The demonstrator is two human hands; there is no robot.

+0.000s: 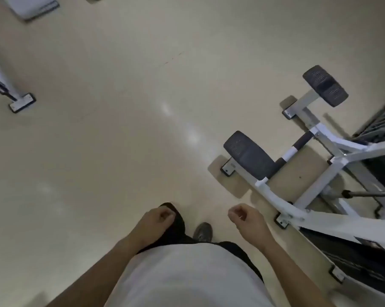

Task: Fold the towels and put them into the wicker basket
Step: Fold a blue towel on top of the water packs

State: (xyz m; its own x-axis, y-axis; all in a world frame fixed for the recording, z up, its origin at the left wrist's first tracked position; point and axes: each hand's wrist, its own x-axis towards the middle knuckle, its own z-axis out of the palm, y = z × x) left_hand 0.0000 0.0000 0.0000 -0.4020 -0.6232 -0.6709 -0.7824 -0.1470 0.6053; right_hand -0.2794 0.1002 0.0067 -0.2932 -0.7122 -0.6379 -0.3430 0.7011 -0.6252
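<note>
No towel and no wicker basket is in view. I look straight down at a pale floor (120, 129) while standing. My left hand (158, 220) hangs in front of my waist with its fingers loosely curled and nothing in it. My right hand (244, 218) is at the same height, a little apart from the left, also loosely curled and holding nothing. Below the hands are my white shirt (187, 278), dark trousers and one grey shoe (203, 232).
A white-framed gym machine (315, 165) with two dark padded footplates (249, 155) stands close on my right, its feet on the floor. Another white machine leg (21, 103) is at the far left. A pale object (32, 6) lies at the top left.
</note>
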